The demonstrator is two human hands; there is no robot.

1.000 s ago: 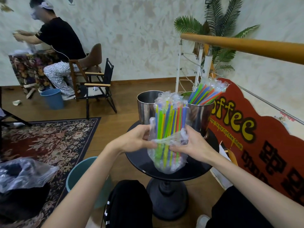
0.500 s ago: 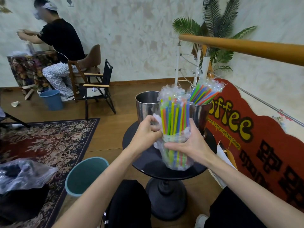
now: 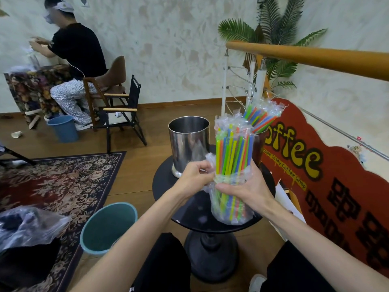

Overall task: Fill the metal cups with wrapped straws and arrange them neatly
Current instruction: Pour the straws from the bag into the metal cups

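Your round black pedestal table [image 3: 190,216] carries 2 shiny metal cups. The near cylindrical steel cup [image 3: 188,144] stands upright toward the table's left; the far metal cup [image 3: 259,147] sits behind the bundle, already stuffed with wrapped coloured straws [image 3: 263,118] leaning right. You hold a clear plastic bag of multicoloured wrapped straws [image 3: 232,169] upright above the tabletop — your right hand [image 3: 247,189] wraps its middle, your left hand [image 3: 194,177] pinches loose plastic at its left side.

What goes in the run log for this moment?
right hand: grips straw bundle upright | left hand: pinches its plastic wrap | near metal cup: empty | far cup: holds straws
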